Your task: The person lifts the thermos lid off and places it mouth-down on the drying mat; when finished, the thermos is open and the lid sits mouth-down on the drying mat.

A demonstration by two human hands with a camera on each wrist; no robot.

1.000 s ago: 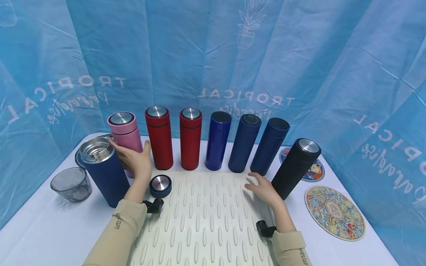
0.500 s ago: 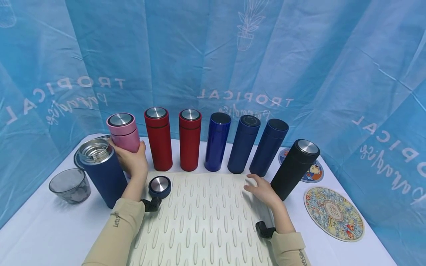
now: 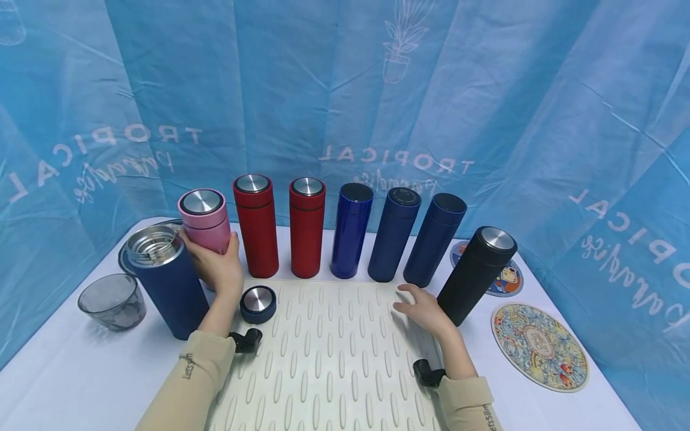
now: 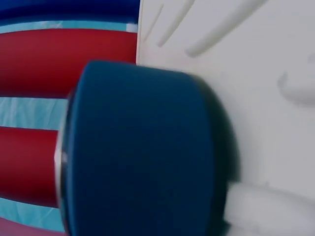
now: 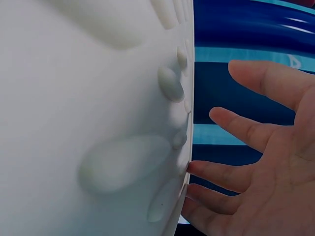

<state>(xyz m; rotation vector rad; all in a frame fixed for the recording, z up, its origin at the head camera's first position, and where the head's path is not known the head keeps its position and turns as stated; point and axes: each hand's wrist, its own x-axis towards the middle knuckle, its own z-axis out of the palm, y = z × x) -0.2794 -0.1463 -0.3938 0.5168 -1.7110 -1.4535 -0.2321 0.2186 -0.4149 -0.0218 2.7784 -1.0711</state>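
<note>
My left hand [image 3: 218, 267] grips the pink vacuum flask [image 3: 205, 224] around its body, thumb on the right side. The flask has a silver-topped lid; its lower part is hidden behind the hand. Just left of that hand stands a navy flask [image 3: 169, 281] without a lid, its steel mouth showing. A navy lid [image 3: 258, 304] with a silver top sits on the white ribbed mat [image 3: 323, 371]; it looms large in the left wrist view. My right hand [image 5: 261, 162] has its fingers spread, fingertips at the mat's far edge, holding nothing. Beside it leans into view a black flask [image 3: 477, 275].
Behind the mat stand two red flasks [image 3: 256, 233], a glossy blue flask [image 3: 351, 230] and two navy flasks [image 3: 395, 234]. On the left is a grey glass bowl [image 3: 112, 301]. A patterned round coaster [image 3: 541, 347] lies at right, another coaster [image 3: 507, 278] behind the black flask.
My left hand has closed around the pink flask and drawn it slightly right and toward me. The right hand has stayed in place.
</note>
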